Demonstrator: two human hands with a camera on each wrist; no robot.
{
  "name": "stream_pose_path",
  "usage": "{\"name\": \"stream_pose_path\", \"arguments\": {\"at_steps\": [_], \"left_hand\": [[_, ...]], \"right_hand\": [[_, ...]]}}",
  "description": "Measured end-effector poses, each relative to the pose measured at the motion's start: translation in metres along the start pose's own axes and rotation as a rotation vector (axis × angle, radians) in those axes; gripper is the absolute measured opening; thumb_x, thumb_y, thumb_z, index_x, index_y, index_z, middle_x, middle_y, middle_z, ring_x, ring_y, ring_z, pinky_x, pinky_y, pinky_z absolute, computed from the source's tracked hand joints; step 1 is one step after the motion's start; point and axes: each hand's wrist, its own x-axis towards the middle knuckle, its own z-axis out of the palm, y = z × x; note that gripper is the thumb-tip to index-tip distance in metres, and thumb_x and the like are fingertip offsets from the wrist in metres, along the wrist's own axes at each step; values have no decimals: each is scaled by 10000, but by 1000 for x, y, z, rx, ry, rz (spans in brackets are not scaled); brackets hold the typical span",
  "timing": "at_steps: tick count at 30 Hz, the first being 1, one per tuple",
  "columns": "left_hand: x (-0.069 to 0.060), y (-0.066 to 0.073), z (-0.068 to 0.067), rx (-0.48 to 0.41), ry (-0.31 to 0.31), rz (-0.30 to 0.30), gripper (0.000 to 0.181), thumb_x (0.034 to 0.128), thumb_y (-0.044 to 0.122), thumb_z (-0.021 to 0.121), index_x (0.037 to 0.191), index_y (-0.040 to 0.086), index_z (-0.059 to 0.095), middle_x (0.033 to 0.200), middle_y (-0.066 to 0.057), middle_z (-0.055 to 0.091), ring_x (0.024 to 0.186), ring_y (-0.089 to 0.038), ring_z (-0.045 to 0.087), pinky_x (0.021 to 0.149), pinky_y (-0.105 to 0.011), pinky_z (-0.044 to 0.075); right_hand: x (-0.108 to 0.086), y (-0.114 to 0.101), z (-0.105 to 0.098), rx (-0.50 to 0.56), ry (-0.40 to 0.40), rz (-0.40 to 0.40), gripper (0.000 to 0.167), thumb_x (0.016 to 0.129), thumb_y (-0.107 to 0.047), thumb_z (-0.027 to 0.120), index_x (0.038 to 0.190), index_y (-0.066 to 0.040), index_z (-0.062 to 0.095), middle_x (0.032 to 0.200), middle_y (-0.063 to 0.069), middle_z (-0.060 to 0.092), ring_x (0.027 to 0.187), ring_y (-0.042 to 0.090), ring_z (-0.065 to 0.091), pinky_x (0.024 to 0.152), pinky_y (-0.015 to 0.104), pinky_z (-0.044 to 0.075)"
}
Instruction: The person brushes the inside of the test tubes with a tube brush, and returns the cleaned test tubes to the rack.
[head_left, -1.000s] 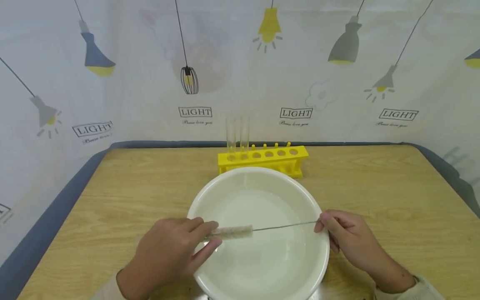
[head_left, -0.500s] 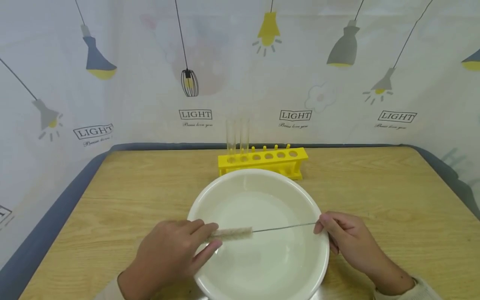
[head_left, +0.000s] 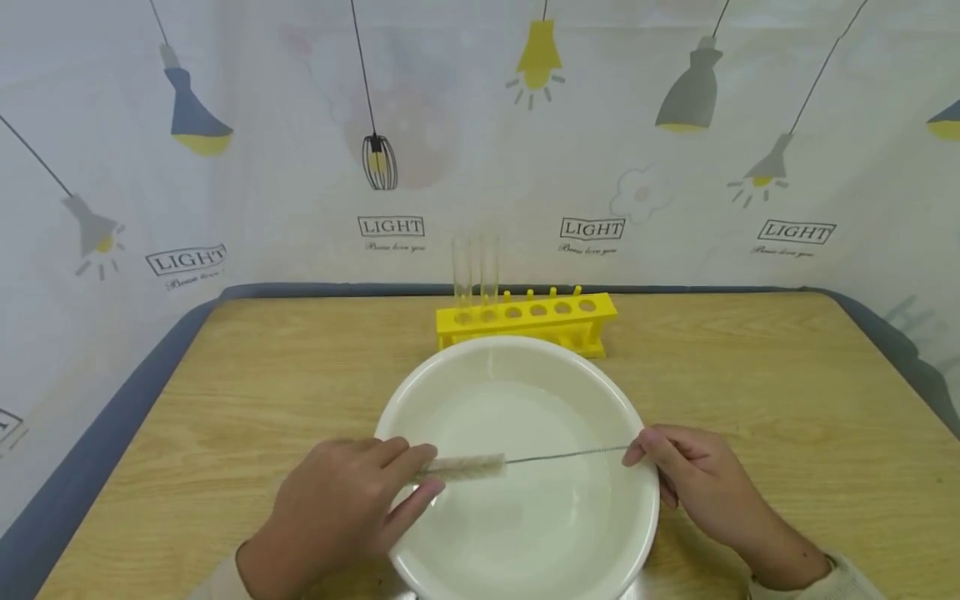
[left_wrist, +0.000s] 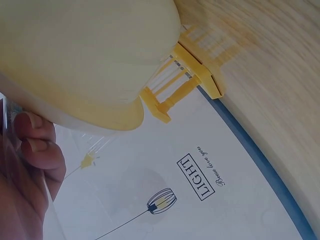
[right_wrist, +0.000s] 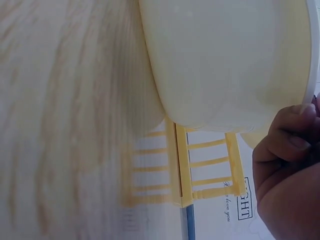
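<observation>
A test tube brush [head_left: 468,467] with pale bristles and a twisted wire handle lies level above the white basin [head_left: 489,358], which holds clear water. My left hand [head_left: 337,500] grips a clear glass test tube [left_wrist: 7,132], seen along the palm in the left wrist view. Part of the bristles disappears behind the left fingers; how deep they sit in the tube is hidden. At the basin's right rim, my right hand [head_left: 697,475] pinches the end of the wire between thumb and fingers.
Behind the basin stands a yellow test tube rack [head_left: 600,307] with two upright clear tubes [head_left: 489,271] in its left holes. The wooden table [head_left: 750,375] ends at a printed curtain [head_left: 480,167] on the far side.
</observation>
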Motion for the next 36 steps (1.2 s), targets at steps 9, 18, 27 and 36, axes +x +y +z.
{"name": "stream_pose_path", "arguments": {"at_steps": [9, 18, 27, 36], "left_hand": [[0, 1, 1, 0, -20, -18, 480, 1058, 453, 381, 950, 152, 739, 726, 80, 659, 506, -33, 482, 449, -189, 393], [0, 1, 2, 14, 1, -16, 489, 1060, 458, 365, 938, 152, 726, 702, 79, 644, 488, -38, 477, 433, -201, 384], [0, 2, 2, 17, -3, -18, 484, 1061, 452, 374, 942, 148, 731, 721, 75, 658, 500, -48, 508, 443, -212, 409], [0, 3, 2, 20, 0, -12, 501, 1066, 450, 359, 942, 144, 737, 730, 71, 670, 511, -55, 531, 459, -225, 438]], "right_hand": [[0, -1, 1, -12, 11, 13, 343, 1037, 49, 420, 868, -84, 688, 642, -12, 546, 448, 125, 451, 393, 272, 406], [1, -2, 1, -32, 23, 28, 333, 1041, 29, 429, 863, -89, 684, 646, -21, 550, 455, 123, 460, 398, 273, 414], [0, -2, 2, -36, 25, 36, 326, 1042, 21, 434, 863, -88, 683, 661, -36, 557, 460, 118, 461, 401, 275, 416], [0, 0, 0, -28, 5, 13, 332, 1039, 40, 424, 874, -92, 680, 653, -8, 546, 463, 133, 459, 404, 276, 417]]}}
